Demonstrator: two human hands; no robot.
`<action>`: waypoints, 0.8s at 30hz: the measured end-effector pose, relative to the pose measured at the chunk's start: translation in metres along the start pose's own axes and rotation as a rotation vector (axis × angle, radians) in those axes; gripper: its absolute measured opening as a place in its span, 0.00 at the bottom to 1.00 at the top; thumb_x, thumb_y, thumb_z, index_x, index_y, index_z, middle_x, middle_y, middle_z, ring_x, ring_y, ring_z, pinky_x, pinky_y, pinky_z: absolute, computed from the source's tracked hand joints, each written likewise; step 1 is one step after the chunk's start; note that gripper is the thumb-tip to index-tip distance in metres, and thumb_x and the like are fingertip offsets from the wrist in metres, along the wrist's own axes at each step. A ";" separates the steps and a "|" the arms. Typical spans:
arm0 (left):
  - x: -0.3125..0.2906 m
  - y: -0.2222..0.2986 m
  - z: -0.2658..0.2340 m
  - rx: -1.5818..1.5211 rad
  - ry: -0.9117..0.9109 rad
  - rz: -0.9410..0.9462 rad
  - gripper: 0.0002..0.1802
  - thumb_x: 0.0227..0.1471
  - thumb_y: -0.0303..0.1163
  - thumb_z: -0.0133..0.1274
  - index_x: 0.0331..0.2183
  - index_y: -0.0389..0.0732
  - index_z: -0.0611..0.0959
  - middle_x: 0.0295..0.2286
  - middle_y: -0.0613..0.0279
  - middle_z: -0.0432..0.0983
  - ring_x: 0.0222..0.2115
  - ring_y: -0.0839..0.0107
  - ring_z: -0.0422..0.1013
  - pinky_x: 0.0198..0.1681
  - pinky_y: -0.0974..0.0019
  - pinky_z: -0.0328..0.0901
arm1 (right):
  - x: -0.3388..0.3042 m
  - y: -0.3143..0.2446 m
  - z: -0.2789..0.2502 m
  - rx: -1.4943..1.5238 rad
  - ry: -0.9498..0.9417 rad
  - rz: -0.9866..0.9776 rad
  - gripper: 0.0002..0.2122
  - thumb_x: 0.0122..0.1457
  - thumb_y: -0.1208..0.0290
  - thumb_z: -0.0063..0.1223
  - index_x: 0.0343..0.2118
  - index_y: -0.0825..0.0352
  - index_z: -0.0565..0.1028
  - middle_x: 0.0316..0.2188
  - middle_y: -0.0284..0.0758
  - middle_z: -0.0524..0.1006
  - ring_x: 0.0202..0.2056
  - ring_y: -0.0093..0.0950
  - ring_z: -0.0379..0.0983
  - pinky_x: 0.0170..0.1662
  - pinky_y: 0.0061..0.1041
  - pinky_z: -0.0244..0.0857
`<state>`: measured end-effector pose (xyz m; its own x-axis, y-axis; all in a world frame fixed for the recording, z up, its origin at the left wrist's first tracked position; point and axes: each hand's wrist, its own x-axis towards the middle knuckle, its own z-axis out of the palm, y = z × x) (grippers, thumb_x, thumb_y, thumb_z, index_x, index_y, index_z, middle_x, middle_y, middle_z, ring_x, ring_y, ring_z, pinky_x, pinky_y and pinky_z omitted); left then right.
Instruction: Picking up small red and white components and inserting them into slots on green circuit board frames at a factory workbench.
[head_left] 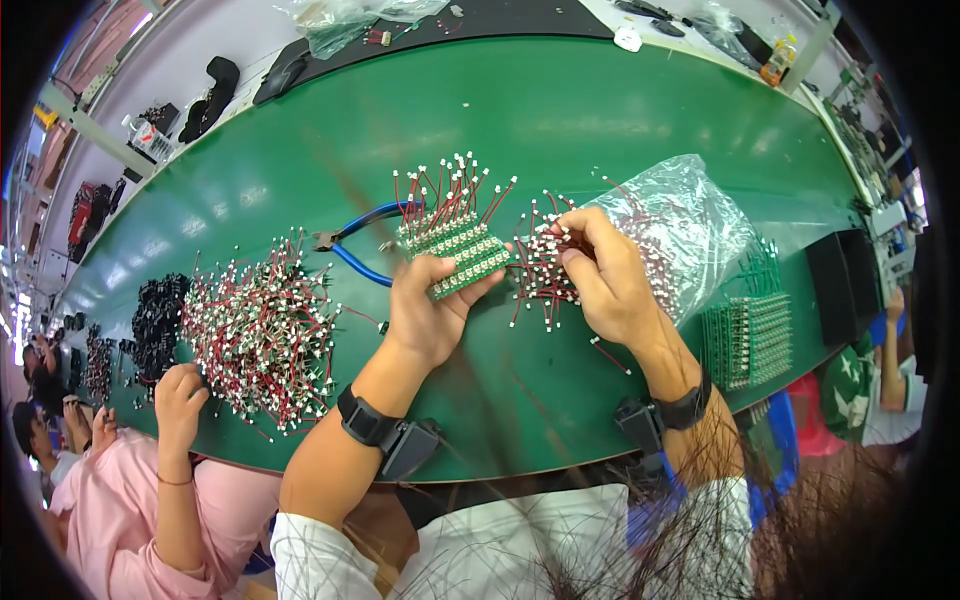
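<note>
My left hand (428,310) is closed round the edge of a green circuit board panel (470,255), tilted up above the table. Rows of small pale parts cover the panel, and thin red wires with white connectors stand up from its far side. To the right, my right hand (612,275) bends over a loose pile of red and black connector wires (540,275). Thumb and index finger come together on wires at the pile's edge; the exact piece between them is partly hidden. Blue-handled cutting pliers (358,262) lie just behind my left hand.
A larger heap of connector wires (265,340) lies left, beside black parts (158,320). A clear plastic bag (690,225) rests behind my right hand. Stacked green panels (748,340) and a black box (842,285) stand right. A co-worker in pink (150,500) sits left.
</note>
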<state>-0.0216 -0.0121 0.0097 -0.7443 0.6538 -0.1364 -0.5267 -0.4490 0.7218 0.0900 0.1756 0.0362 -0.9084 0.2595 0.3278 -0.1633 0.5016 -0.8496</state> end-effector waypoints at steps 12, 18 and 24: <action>-0.002 -0.001 0.002 0.065 -0.012 0.030 0.25 0.51 0.28 0.41 0.51 0.27 0.71 0.46 0.44 0.75 0.48 0.49 0.74 0.50 0.55 0.74 | 0.002 -0.005 -0.004 -0.085 -0.033 -0.097 0.05 0.64 0.78 0.44 0.40 0.72 0.71 0.27 0.34 0.72 0.28 0.21 0.68 0.33 0.23 0.64; -0.003 -0.003 0.005 0.149 0.012 0.082 0.25 0.50 0.25 0.42 0.51 0.28 0.70 0.44 0.46 0.76 0.46 0.51 0.75 0.48 0.54 0.74 | 0.000 0.005 0.003 0.331 -0.158 0.134 0.06 0.67 0.75 0.42 0.44 0.69 0.67 0.31 0.30 0.72 0.32 0.17 0.69 0.36 0.19 0.65; -0.003 -0.005 0.007 0.175 0.018 0.104 0.26 0.49 0.25 0.42 0.51 0.29 0.70 0.44 0.46 0.76 0.46 0.52 0.75 0.49 0.52 0.73 | 0.001 0.009 0.009 0.550 -0.191 0.056 0.06 0.68 0.72 0.41 0.43 0.68 0.66 0.33 0.32 0.75 0.32 0.17 0.68 0.39 0.18 0.65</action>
<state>-0.0139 -0.0079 0.0116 -0.7989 0.5978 -0.0662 -0.3687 -0.3998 0.8392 0.0838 0.1726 0.0256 -0.9664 0.0948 0.2390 -0.2422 -0.0238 -0.9699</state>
